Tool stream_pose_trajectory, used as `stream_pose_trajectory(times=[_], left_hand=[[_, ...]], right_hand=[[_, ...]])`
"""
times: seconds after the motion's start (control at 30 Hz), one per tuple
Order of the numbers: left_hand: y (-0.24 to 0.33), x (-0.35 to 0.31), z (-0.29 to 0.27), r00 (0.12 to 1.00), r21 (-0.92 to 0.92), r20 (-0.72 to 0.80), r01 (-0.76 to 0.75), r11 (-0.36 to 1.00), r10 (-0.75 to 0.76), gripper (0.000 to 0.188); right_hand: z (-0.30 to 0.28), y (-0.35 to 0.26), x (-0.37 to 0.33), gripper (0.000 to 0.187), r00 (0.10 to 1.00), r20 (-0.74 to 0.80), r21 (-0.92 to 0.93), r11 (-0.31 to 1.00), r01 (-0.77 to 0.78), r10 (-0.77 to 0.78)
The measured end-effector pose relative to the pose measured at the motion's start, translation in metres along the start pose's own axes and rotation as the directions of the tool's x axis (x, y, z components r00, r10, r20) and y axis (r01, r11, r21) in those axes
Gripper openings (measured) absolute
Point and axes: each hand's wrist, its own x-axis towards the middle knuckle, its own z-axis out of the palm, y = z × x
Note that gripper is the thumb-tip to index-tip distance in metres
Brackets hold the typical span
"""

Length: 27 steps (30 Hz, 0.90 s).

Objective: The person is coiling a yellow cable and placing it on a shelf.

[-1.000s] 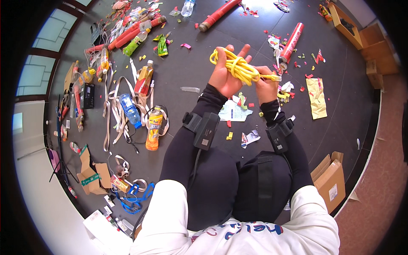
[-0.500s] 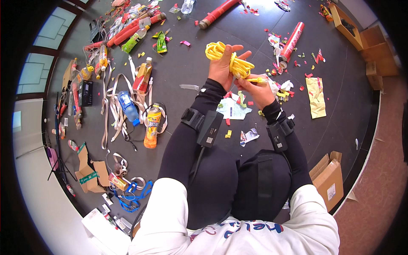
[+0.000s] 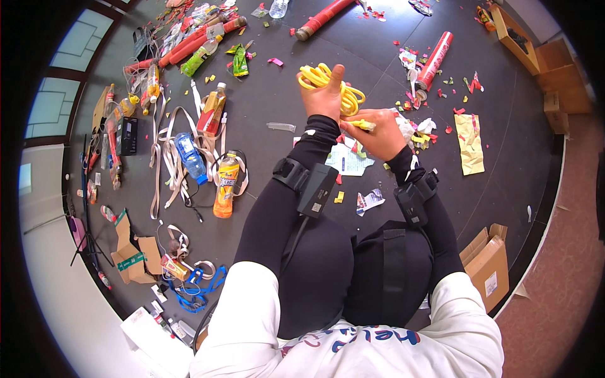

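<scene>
A coiled yellow cable [image 3: 352,101] is up above the dark floor in front of me. My left hand [image 3: 322,99] is closed around the bundle, thumb pointing up, and loops stick out on both sides of it. My right hand [image 3: 383,134] pinches the cable's yellow connector end [image 3: 362,125] between thumb and fingers, just below the coil. The two hands are close together, and part of the coil is hidden behind the left hand. Beneath them lies a pale printed sheet [image 3: 353,162] with paper scraps on it.
To the left are an orange drink bottle [image 3: 226,189], a blue-labelled bottle [image 3: 189,154], tangled pale straps [image 3: 157,170] and a blue lanyard [image 3: 195,293]. Red tubes [image 3: 435,61] lie further off. Yellow paper [image 3: 469,143] and a cardboard box [image 3: 488,271] are at the right.
My left hand has turned and its fingers have curled over the coil. The right hand has moved slightly left and rotated, bringing the connector end nearer the left wrist.
</scene>
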Motion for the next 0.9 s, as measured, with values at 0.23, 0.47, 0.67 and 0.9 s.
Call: stream_pose_trajectory(times=[0.23, 0.47, 0.67, 0.9], left_hand=[[0.002, -0.008, 0.008, 0.948, 0.048, 0.313, -0.068, 0.997, 0.05, 0.047], [-0.004, -0.007, 0.001, 0.924, -0.011, 0.314, 0.233, 0.972, -0.218, 0.036], [-0.008, -0.007, -0.001, 0.818, 0.12, 0.536, 0.171, 0.978, -0.208, 0.033], [0.007, -0.015, 0.002, 0.788, 0.034, 0.477, 0.425, 0.905, -0.388, 0.031]], right_hand=[[-0.01, -0.003, 0.007, 0.011, 0.914, -0.278, -0.209, 0.947, 0.243, -0.296], [0.001, 0.013, 0.001, 0.008, 0.871, -0.461, 0.353, 0.936, 0.005, 0.169], [0.003, 0.052, -0.009, 0.012, 0.8, -0.588, 0.139, 0.989, -0.047, 0.12], [-0.008, 0.008, -0.001, 0.024, 0.651, -0.325, 0.856, 0.507, -0.106, 0.686]])
